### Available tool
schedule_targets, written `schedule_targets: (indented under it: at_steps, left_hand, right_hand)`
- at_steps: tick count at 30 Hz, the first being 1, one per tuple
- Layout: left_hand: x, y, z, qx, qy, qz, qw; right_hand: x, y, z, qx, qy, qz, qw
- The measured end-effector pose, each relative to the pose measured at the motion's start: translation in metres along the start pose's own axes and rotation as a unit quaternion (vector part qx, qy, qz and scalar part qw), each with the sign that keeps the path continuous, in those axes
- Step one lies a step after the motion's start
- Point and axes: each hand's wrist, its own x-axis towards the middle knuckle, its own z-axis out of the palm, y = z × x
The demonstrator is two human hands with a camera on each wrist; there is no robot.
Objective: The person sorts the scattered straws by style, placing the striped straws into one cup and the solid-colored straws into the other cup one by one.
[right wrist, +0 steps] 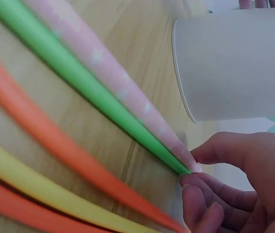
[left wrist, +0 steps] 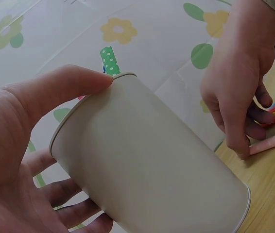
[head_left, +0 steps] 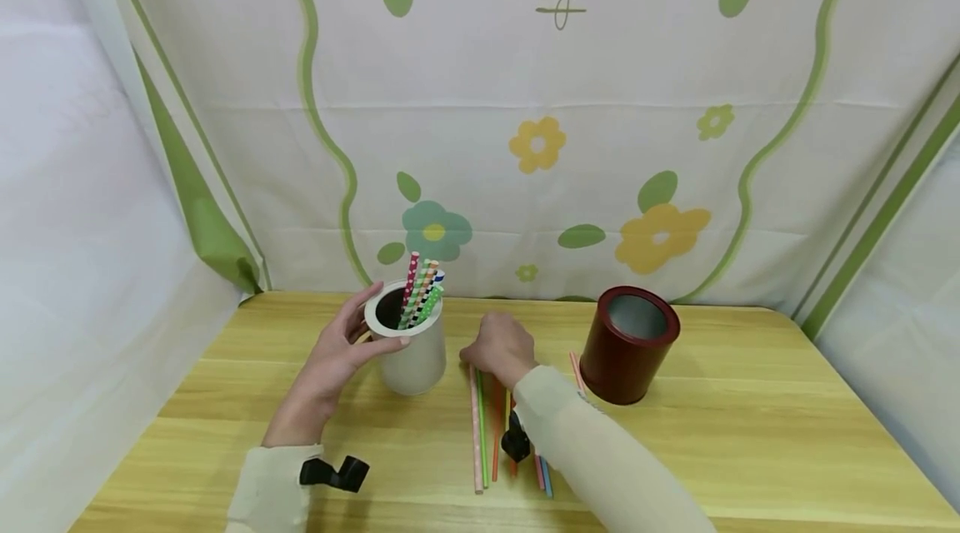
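My left hand [head_left: 341, 354] holds a white cylindrical holder [head_left: 416, 360] at its upper part, the thumb lying by the rim and the fingers around the far side. Patterned paper straws [head_left: 418, 296], dotted and striped, lean inside it. To the right of the holder, my right hand [head_left: 501, 347] pinches the far end of a pink patterned straw [right wrist: 113, 73] between thumb and index finger. A plain green straw [right wrist: 79, 87] lies right beside it, its tip close to the fingertips. Orange [right wrist: 55, 131] and yellow straws [right wrist: 35, 179] lie alongside on the table, partly hidden by my forearm.
A dark red cylindrical holder [head_left: 622, 358] stands to the right on the wooden table [head_left: 735, 416]. Next to its base lies a pink straw [head_left: 576, 371]. A blue straw [head_left: 547, 479] shows past my right sleeve. A flowered cloth [head_left: 480, 183] hangs behind the table.
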Motion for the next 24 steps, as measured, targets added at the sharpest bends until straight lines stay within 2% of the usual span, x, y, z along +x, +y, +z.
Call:
schedule_targets:
  at_steps: [14, 24]
  left_hand:
    - [0.0005, 0.0002, 0.0000, 0.001, 0.001, -0.002, 1.0000]
    - [-0.0007, -0.0005, 0.0001, 0.004, -0.002, 0.002, 1.0000]
  right_hand:
    - [-0.0005, 0.0022, -0.0009, 0.001, 0.001, -0.020, 1.000]
    - [0.0002, -0.0004, 0.0005, -0.025, 0.017, -0.030, 0.999]
